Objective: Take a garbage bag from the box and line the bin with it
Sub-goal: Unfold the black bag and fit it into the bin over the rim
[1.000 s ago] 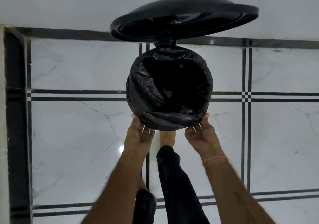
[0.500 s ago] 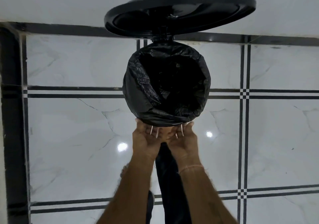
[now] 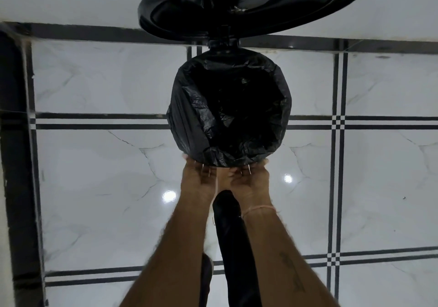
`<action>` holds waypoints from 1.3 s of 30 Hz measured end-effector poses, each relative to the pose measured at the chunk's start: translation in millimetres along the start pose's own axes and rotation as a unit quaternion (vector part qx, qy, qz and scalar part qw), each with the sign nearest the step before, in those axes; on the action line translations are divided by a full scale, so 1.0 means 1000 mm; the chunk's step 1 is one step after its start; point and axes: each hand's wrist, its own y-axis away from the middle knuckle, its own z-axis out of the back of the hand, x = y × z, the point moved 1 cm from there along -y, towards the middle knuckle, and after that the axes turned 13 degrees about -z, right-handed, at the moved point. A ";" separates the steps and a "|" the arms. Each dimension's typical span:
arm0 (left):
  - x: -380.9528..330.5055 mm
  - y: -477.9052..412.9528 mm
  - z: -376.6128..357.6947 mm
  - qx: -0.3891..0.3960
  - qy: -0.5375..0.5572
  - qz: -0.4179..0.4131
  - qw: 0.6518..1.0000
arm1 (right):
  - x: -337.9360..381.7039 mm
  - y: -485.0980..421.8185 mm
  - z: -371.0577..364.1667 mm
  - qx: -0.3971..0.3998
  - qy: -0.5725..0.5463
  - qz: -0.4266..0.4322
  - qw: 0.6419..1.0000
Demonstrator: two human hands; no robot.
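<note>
Well, closest to me, at the bottom of the frame, are two bare forearms reaching up the picture, with a black trouser leg (image 3: 233,240) between them and a thin thread (image 3: 259,208) round the right wrist. Just below the middle of the frame, the left hand (image 3: 200,176) and right hand (image 3: 248,176) sit side by side at the near edge of the bin (image 3: 222,44). Each grip looks closed on the turned-down hem of the garbage bag (image 3: 187,117), with the thumb up the outside and the fingers curled beneath. The hands are blurred, so I can't say how firmly they pinch.

The bag is already in the bin at the centre of the frame. Its mouth is spread over the whole rim, its body sags dark inside, and its film is creased all round.

It should handle as thin, light, soft plastic, with no stiffness of its own. It would be slippery between dry fingers and quick to tear if dragged over the rim. The hem is the place to hold it, gathering a fold of slack and not a single layer. I would ease it down a little at a time around the edge, not tug at one spot.

Beyond it, at the top of the frame, the round black lid (image 3: 248,6) stands open on its hinge. Glossy marble floor (image 3: 94,188) with black lines lies all around.
</note>
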 end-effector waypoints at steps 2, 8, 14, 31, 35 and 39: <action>-0.009 -0.001 0.002 0.016 0.000 -0.033 0.999 | 0.012 0.013 -0.002 0.006 0.005 0.035 0.999; -0.033 -0.020 -0.004 0.009 -0.105 -0.045 0.993 | 0.043 0.018 -0.008 -0.041 0.064 0.033 0.997; -0.045 -0.017 -0.011 0.041 -0.150 -0.123 0.980 | 0.038 0.066 -0.022 -0.095 0.350 0.452 0.815; -0.052 -0.050 -0.008 0.175 -0.171 -0.138 0.960 | 0.029 -0.068 -0.136 -0.001 0.874 0.330 0.356; -0.052 -0.046 -0.009 0.174 -0.159 -0.135 0.962 | 0.029 0.012 -0.121 0.045 0.752 0.575 0.319; -0.050 -0.047 -0.008 0.185 -0.157 -0.141 0.960 | 0.035 0.011 -0.162 0.042 0.777 0.547 0.308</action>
